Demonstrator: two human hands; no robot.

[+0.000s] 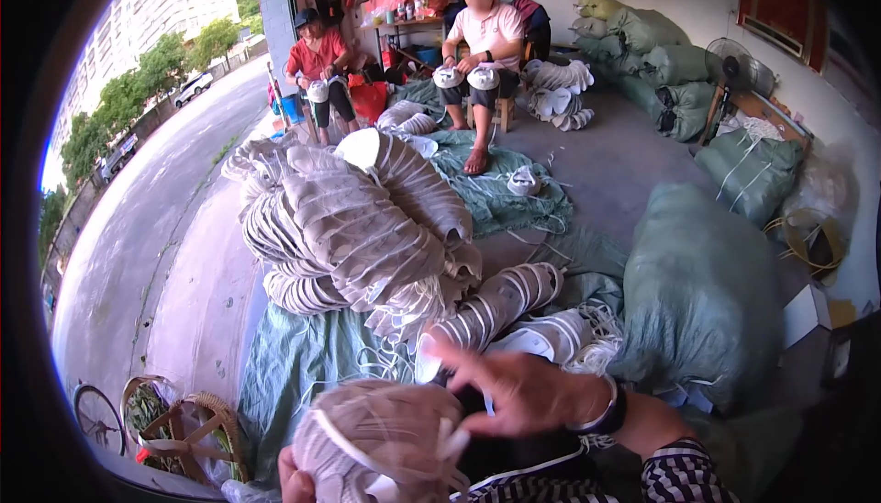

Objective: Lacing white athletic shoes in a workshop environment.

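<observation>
Close in front of me is a rounded, cap-shaped piece (381,434) of grey-beige fabric with a white band across it. My left hand (295,480) grips its left edge; most of that hand is hidden behind the fabric. My right hand (528,397) is slightly smeared by motion at the piece's right side. Its fingers are stretched apart, with the thumb close to the fabric. Just beyond that hand, a nested row of similar pieces (505,296) lies on its side, beside a bundle of white cords (601,338).
A large heap of nested fabric pieces (340,218) rises ahead on green sheeting (303,356). A bulky green sack (702,292) stands right. Two seated people (486,30) handle similar pieces farther off. A woven basket (197,430) is lower left; a fan (739,67) stands far right.
</observation>
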